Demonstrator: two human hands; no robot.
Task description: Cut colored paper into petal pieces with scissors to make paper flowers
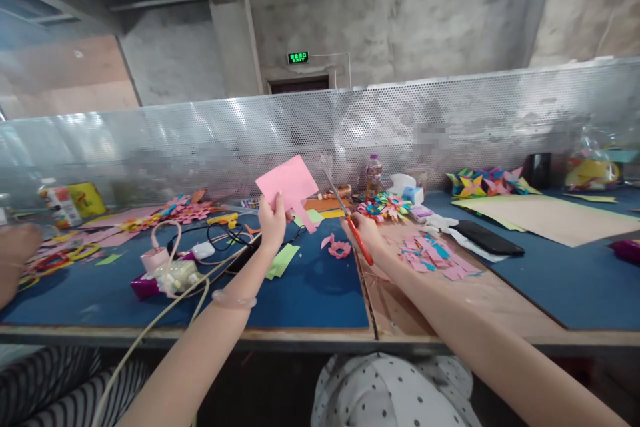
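My left hand (273,221) pinches a sheet of pink paper (290,179) in the air, with the thumb on its near side. A narrow pink strip hangs from the sheet's lower right. To its right, my right hand (364,233) is closed round red-handled scissors (358,240), blades pointing up and away, apart from the paper. Below, between my hands, a curled pink paper flower (340,248) lies on the blue table mat. Green paper pieces (283,260) rest beside my left wrist.
Pink and blue paper scraps (435,255) lie right of my right hand, near a black phone (487,238). Colourful paper flowers (387,207) and a bottle (373,175) stand behind. Cables and a white plug (203,251) lie left. Another person's hand (19,253) is at the far left.
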